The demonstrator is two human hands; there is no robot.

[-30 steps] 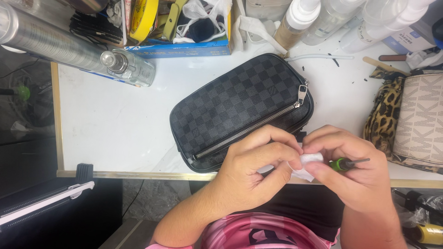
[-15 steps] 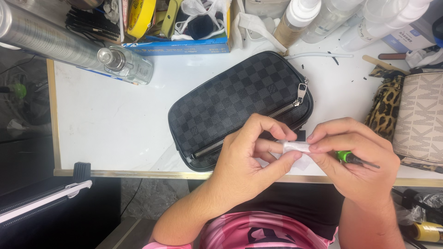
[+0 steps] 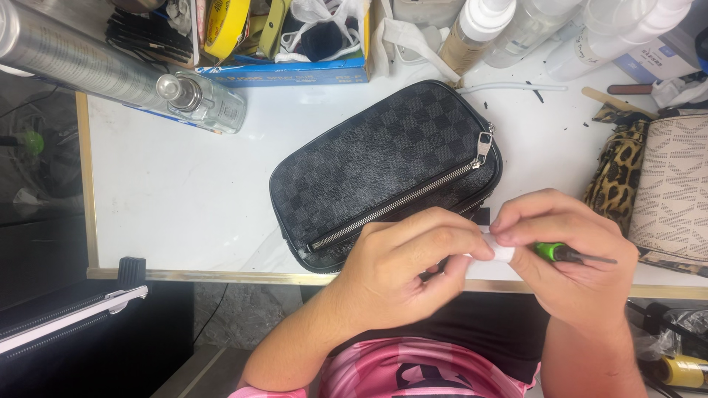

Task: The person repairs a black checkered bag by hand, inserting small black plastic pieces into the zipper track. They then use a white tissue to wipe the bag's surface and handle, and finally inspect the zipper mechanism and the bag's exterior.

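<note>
Pinching a white strip over the pouch

Both hands meet at the worktop front edge, just in front of the black checkered zip pouch. Left hand fingers closed on one end of a small white strip, right hand fingers closed on the other end, also gripping a green-handled tool. Leopard-print bag sits at the right
</note>
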